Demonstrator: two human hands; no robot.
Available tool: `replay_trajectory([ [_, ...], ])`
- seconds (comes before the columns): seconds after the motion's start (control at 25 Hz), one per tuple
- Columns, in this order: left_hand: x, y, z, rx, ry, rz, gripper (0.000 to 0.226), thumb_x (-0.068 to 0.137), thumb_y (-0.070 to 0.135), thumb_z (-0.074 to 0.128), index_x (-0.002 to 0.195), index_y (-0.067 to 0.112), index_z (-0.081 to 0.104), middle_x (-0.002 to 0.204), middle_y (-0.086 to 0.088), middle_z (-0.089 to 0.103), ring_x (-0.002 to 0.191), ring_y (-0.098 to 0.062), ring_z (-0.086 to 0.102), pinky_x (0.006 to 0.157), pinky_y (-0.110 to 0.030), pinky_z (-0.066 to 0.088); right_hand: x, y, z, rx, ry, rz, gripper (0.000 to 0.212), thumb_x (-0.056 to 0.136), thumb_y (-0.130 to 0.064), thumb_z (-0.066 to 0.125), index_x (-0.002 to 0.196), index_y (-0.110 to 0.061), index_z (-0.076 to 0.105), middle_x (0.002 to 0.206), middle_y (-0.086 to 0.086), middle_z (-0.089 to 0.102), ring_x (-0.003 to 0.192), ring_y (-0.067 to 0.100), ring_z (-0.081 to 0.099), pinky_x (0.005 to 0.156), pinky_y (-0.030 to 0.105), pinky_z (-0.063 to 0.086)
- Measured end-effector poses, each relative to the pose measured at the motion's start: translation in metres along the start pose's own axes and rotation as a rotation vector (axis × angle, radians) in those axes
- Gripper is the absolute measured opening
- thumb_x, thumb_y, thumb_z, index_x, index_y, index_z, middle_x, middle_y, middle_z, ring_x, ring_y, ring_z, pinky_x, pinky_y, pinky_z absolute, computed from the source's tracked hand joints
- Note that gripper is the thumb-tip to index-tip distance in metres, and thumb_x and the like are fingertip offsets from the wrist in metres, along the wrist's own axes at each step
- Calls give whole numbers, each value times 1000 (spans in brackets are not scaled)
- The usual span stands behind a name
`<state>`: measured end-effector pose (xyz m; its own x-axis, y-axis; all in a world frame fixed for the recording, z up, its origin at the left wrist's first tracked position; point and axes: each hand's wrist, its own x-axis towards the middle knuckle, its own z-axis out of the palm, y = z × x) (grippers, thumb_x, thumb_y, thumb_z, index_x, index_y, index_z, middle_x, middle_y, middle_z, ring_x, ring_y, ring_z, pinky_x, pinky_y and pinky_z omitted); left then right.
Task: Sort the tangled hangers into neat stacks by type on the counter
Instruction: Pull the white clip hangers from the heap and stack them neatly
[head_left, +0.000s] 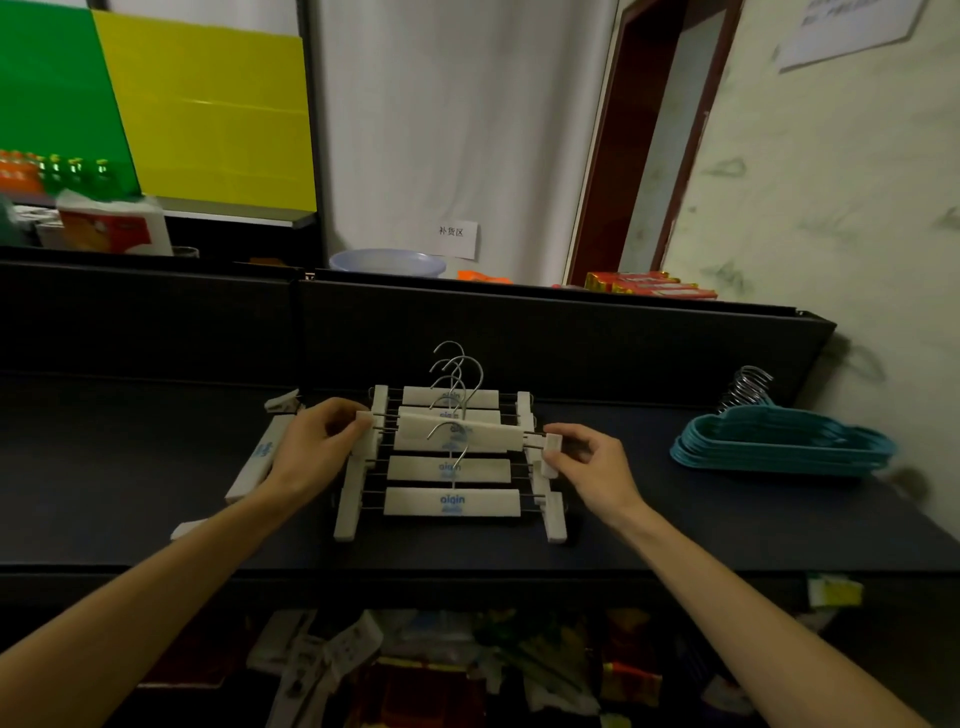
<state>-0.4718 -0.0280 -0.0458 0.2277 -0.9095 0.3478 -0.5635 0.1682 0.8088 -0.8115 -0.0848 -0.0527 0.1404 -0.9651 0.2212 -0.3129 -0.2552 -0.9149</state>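
Observation:
Several white clip hangers (452, 501) with metal hooks lie overlapped in a row on the dark counter (675, 519). One white clip hanger (460, 434) is held across the top of the row. My left hand (311, 447) pinches its left clip, and my right hand (592, 467) pinches its right clip. A neat stack of teal hangers (779, 447) with chrome hooks sits at the right end of the counter. Another white clip hanger (257, 462) lies loose to the left, partly hidden behind my left hand.
A dark back panel (519, 332) rises behind the counter. Beyond it are a pale blue basin (387, 262) and red packets (649, 286). A wall bounds the right side. Packaged goods (441, 670) fill the shelf below the counter's front edge.

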Motion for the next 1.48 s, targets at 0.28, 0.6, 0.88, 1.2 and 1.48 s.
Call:
replay_trajectory([
  [0.28,-21,-9,7,93,28,-48,21,100,33,57,118,23,62,105,6,64,97,-8,62,84,-35,55,-8,9,11,-120,42,-18,30,94,-13,66,122,-23,68,118,-6,66,110,4,59,82,14,47],
  [0.6,-35,-24,14,271,84,44,25,100,37,52,122,26,56,113,5,61,98,-7,60,83,-32,53,-28,10,27,-411,82,-104,38,99,-23,59,137,-21,55,132,-6,53,112,3,52,85,13,42],
  [0.88,-16,-30,-17,748,-12,57,57,100,60,35,143,25,49,155,-6,39,143,-25,35,117,-48,26,-19,-18,45,-738,213,-332,53,104,-45,43,150,-19,41,158,0,36,151,17,18,120,42,20],
  [1.2,-3,-53,-62,659,-210,-298,64,100,63,30,152,27,35,159,-13,30,144,-36,32,116,-57,28,-11,-54,102,-957,130,-376,85,94,-74,7,158,-21,20,166,4,18,154,22,-2,125,48,-2],
  [1.48,11,-51,-81,572,-236,-357,56,96,23,60,148,19,37,132,-11,56,111,-29,59,82,-40,51,-20,-47,107,-930,213,-389,80,97,-69,19,156,-16,26,163,5,26,154,22,6,125,48,6],
])
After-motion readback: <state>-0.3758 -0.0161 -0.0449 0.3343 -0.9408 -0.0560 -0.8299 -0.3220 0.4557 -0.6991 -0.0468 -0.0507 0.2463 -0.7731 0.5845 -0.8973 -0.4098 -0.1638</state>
